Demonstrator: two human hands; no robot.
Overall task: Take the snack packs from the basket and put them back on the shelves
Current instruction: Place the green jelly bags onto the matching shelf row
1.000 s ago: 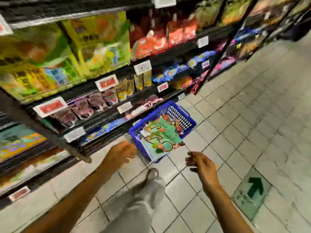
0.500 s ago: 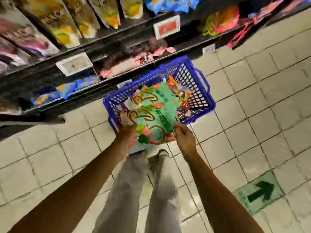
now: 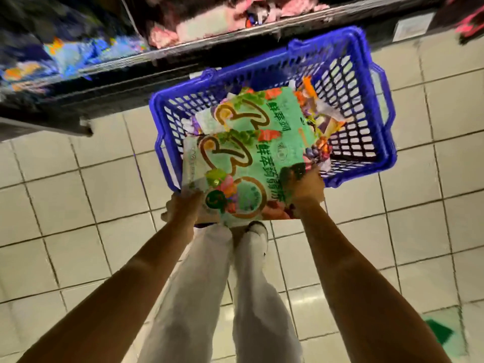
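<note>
A blue plastic basket [image 3: 366,61] stands on the tiled floor in front of the shelves. On top lies a large green snack pack [image 3: 243,174] with brown loops and fruit pictures, sticking out over the basket's near rim. My left hand [image 3: 183,208] grips its near left edge and my right hand [image 3: 305,184] grips its near right corner. A second green snack pack [image 3: 275,111] of the same kind lies beneath it, and smaller colourful packs [image 3: 322,121] fill the basket's right side.
The low shelves [image 3: 183,45] run along the top, with pink packs [image 3: 209,24] and blurred blue packs [image 3: 78,53]. My legs in light trousers [image 3: 209,297] stand just behind the basket. A green floor arrow [image 3: 440,331] lies at the lower right.
The view has tilted down and come closer to the basket. Both hands went from hanging free above the floor to gripping the top green pack, which now sticks out further over the near rim.
</note>
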